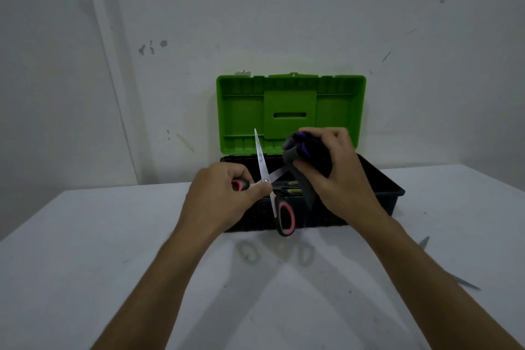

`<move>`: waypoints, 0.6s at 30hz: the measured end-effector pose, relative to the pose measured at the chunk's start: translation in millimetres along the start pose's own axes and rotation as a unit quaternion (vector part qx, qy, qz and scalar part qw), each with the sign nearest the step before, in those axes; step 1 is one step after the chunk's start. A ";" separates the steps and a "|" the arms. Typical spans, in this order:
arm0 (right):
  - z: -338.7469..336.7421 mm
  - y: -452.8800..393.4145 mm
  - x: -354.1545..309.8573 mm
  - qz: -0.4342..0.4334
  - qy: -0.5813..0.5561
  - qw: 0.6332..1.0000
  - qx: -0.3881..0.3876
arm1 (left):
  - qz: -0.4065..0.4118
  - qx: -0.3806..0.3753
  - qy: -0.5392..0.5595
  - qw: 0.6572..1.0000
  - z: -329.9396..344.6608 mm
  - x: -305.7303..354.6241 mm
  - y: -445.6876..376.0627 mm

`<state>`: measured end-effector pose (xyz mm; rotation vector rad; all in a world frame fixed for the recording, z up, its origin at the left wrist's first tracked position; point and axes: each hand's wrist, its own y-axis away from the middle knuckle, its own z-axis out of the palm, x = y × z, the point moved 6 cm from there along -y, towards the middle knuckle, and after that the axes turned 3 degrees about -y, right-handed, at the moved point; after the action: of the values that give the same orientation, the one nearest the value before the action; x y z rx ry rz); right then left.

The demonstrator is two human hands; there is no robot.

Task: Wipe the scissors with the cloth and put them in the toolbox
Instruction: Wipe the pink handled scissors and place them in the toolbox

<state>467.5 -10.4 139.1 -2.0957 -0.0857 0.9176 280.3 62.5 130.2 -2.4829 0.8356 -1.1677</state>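
Steel scissors (265,176), blades spread, held above the open toolbox (377,176): left hand (224,193) grip clenched on one handle, right hand (338,170) grip pinching the cloth (301,156) around one blade; advise wiping pivot-to-tip, fingers behind the edge.

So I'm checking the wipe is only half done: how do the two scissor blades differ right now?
The scissors are spread open. The left blade is bare, pointing up with its tip free; the right blade angles rightward and its end is wrapped in the cloth gripped by the right hand. The left blade shows full length, the right only near the pivot. Both are silver metal, held above the toolbox by the left hand.
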 end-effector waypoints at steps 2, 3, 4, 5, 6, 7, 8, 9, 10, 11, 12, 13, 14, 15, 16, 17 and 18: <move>-10.3 -0.3 7.8 0.025 0.018 0.998 0.048 | -0.009 -0.015 0.006 1.000 0.5 -3.0 0.0; -14.1 0.0 7.9 0.028 0.020 0.997 0.063 | -0.017 -0.023 0.014 0.999 1.5 -4.1 -0.4; -15.8 0.9 5.4 0.022 0.018 0.997 0.068 | -0.025 -0.029 0.019 0.999 2.6 -4.9 -0.7; -15.0 1.1 0.0 0.008 0.012 0.998 0.060 | -0.031 -0.029 0.022 0.999 3.0 -5.2 -1.9; -11.1 1.9 -6.9 -0.011 0.004 0.999 0.037 | -0.035 -0.026 0.022 0.999 2.7 -5.3 -2.6; -4.9 3.4 -14.3 -0.029 -0.001 1.000 0.004 | -0.037 -0.022 0.022 0.999 2.0 -4.4 -3.2; 2.3 5.3 -20.5 -0.046 0.000 0.999 -0.029 | -0.034 -0.018 0.020 0.999 0.5 -3.1 -3.4; 8.3 7.2 -24.4 -0.058 0.004 0.997 -0.050 | -0.029 -0.014 0.017 0.999 -1.7 -1.2 -3.4; 11.7 8.1 -25.5 -0.066 0.008 0.996 -0.055 | -0.022 -0.010 0.015 1.000 -4.3 0.4 -3.1; 11.9 7.8 -24.4 -0.069 0.012 0.996 -0.046 | -0.015 -0.007 0.016 1.000 -7.2 1.5 -2.5; 9.4 6.7 -21.5 -0.067 0.015 0.997 -0.030 | -0.008 -0.007 0.018 1.000 -9.5 1.8 -2.3; 4.8 5.0 -16.8 -0.058 0.017 0.998 -0.010 | -0.004 -0.009 0.018 1.000 -10.5 1.2 -2.4; -1.2 3.3 -11.0 -0.042 0.022 0.999 0.013 | -0.004 -0.016 0.015 1.000 -9.9 -0.4 -2.4; -8.2 1.9 -6.1 -0.026 0.028 0.999 0.036 | -0.009 -0.025 0.011 1.000 -7.6 -2.9 -2.2; -15.2 1.6 -2.9 -0.013 0.037 0.997 0.060 | -0.016 -0.034 0.009 0.999 -4.4 -5.5 -1.8; -21.3 2.2 -2.6 -0.009 0.041 0.996 0.081 | -0.024 -0.041 0.009 0.999 -0.8 -8.0 -2.0; -24.5 3.1 -4.7 -0.013 0.039 0.995 0.094 | -0.031 -0.043 0.007 0.999 2.2 -10.1 -2.5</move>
<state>478.9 -30.4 149.3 -1.9476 0.0141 0.7962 277.7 70.5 123.8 -2.5905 0.8336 -1.1943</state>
